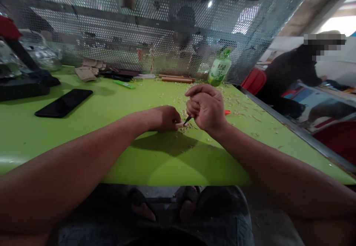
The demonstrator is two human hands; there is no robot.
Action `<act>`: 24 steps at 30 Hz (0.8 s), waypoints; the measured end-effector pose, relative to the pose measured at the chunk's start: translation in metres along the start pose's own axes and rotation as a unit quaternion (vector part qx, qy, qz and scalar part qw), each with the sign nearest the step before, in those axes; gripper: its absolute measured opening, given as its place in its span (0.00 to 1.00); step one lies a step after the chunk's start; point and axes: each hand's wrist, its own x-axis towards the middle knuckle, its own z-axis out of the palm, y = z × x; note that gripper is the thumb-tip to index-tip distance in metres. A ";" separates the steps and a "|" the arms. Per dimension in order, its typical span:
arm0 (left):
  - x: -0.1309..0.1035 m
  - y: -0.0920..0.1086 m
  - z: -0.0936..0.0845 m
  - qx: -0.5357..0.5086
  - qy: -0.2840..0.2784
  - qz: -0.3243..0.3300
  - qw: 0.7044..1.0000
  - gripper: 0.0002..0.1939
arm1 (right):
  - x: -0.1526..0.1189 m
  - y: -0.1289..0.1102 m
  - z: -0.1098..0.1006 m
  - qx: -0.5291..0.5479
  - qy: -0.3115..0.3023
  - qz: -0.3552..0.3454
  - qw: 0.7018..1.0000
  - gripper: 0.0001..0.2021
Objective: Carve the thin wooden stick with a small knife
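My right hand is closed in a fist around a carving knife. Only its dark, narrow blade shows, slanting down to the left, and the handle is hidden in the fingers. My left hand lies low on the green table, closed on a small piece of wood whose pale end sticks out to the right. The blade's tip is at that end, and the rest of the piece is hidden under the hand. Wood shavings lie around both hands.
A black phone lies on the green table at left. Along the back are wood pieces, a green cutter, wooden strips and a green-tea bottle. Something orange shows behind my right wrist. A person works at right.
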 end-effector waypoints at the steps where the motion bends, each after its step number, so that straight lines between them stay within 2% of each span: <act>1: 0.001 0.000 0.000 0.004 -0.001 0.003 1.000 0.09 | 0.001 0.000 0.001 0.001 -0.005 0.000 1.000 0.07; 7: 0.000 0.001 0.000 0.017 -0.004 0.016 1.000 0.09 | 0.009 0.004 0.003 0.003 -0.018 0.039 0.999 0.08; 12: 0.001 0.003 0.000 0.053 -0.014 -0.008 0.998 0.09 | 0.008 0.008 0.007 -0.021 -0.047 0.023 0.998 0.08; 14: -0.001 0.003 -0.001 0.044 -0.011 0.002 0.999 0.09 | 0.008 0.010 0.006 -0.017 -0.018 0.025 0.999 0.07; 17: -0.006 0.003 -0.004 0.005 -0.004 0.017 1.000 0.11 | 0.011 0.012 0.002 0.003 0.073 0.033 0.997 0.05; 19: -0.009 0.004 -0.005 -0.015 0.000 0.019 1.000 0.12 | 0.013 0.012 -0.003 0.013 0.103 0.028 0.994 0.05; 21: -0.010 0.004 -0.006 -0.023 0.000 0.019 1.000 0.12 | 0.012 0.011 -0.007 0.022 0.084 0.025 0.996 0.06; 24: -0.009 0.004 -0.005 -0.024 0.004 0.020 1.000 0.12 | 0.005 0.006 -0.009 0.033 0.008 0.028 0.999 0.06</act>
